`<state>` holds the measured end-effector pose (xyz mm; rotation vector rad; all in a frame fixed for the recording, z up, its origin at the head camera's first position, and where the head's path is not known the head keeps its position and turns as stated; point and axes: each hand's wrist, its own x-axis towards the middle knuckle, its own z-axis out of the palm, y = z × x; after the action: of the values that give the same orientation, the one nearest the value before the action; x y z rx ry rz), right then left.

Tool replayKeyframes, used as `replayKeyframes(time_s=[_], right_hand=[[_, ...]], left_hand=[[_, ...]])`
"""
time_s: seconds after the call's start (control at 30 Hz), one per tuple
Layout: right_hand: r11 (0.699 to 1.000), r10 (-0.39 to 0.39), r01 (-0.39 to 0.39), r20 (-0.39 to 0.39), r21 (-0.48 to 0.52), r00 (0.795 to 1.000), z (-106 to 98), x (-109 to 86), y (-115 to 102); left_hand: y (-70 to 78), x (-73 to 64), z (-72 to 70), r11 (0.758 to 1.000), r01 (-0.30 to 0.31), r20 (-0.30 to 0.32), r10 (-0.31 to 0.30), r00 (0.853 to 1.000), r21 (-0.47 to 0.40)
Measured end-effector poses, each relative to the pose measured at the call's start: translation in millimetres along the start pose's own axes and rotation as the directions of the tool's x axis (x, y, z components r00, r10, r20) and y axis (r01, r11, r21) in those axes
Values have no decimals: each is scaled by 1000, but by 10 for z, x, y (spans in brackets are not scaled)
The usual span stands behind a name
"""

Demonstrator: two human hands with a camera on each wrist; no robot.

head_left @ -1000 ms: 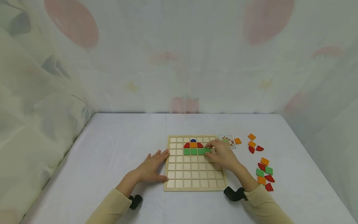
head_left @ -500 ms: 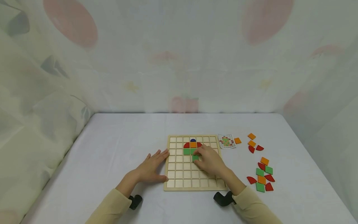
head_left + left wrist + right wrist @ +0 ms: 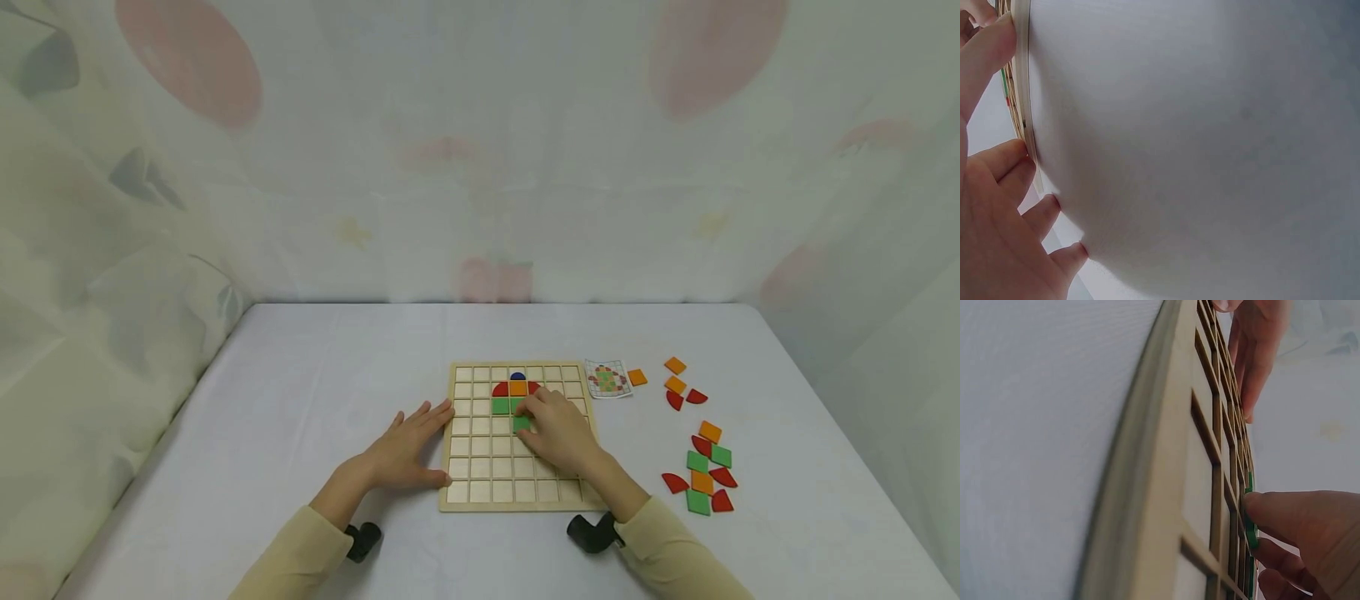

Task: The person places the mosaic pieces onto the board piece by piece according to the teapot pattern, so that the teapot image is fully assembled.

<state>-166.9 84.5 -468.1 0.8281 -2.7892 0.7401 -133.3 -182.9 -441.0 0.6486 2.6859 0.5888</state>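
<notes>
A wooden grid board (image 3: 480, 468) lies flat on the table. In its upper rows sit a blue half-round tile (image 3: 517, 377), an orange square tile (image 3: 518, 388), red curved tiles (image 3: 500, 389) and green square tiles (image 3: 500, 406); part of the green row is hidden. My right hand (image 3: 562, 429) pinches a green square tile (image 3: 521, 425) between thumb and fingers, just below that row. The right wrist view shows this tile (image 3: 1250, 528) at the grid's surface. Along the board's left edge my left hand (image 3: 405, 450) rests with spread fingers and thumb touching the frame.
Right of the board lies a small pattern card (image 3: 608, 380) with an orange tile (image 3: 637, 377) beside it. Farther right are scattered several loose tiles: orange squares (image 3: 675, 366), red curved pieces (image 3: 674, 482) and green squares (image 3: 698, 502). A patterned cloth (image 3: 480, 167) hangs behind the table.
My right hand has moved left and nearer from the right end of the green row, and now holds a green tile one row below. The left hand stays put.
</notes>
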Motion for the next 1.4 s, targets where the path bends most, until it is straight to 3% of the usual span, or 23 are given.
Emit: replayKeyframes(time_s=[0.47,0.83,1.4], right_hand=[[1000,3,-3,0,-6,1000,-6,8,2],[982,131,-125,-30,144,991,-152,-62,115],[978,194,-183,-120,97,974,-648,-197,773]], left_hand=[[-7,12,8,1000,-5,-3,5,1000,2],[-6,34,11,1000,-7,-5,7,1000,7],[-9,27,8,1000,-10,-2,10,1000,3]])
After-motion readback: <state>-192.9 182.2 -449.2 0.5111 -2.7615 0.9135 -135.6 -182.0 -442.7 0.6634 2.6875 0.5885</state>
